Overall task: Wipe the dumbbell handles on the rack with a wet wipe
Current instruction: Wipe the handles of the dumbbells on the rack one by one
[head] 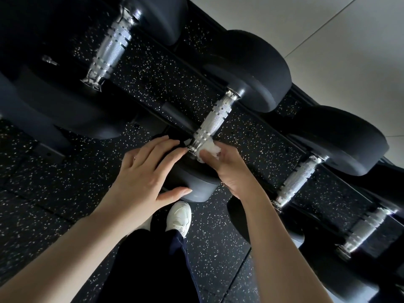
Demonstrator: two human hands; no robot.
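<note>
Knurled chrome dumbbell handle [215, 119], crumpled white wipe [210, 149] touching it

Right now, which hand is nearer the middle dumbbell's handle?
Right. The right hand presses the wet wipe against the handle at its near end; the left hand rests on the near dumbbell head, fingertips just short.

Both forearms [65, 259] are bare down to the frame's lower edge. A thin ring [134, 158] circles one finger of the left hand [144, 169], up and left of the white sneaker [179, 215]. The sneaker is laced and thick-soled. A sliver of a second white shoe [147, 224] shows just left of it. Loose, dark navy trousers [153, 259] hang directly below the sneaker.
</note>
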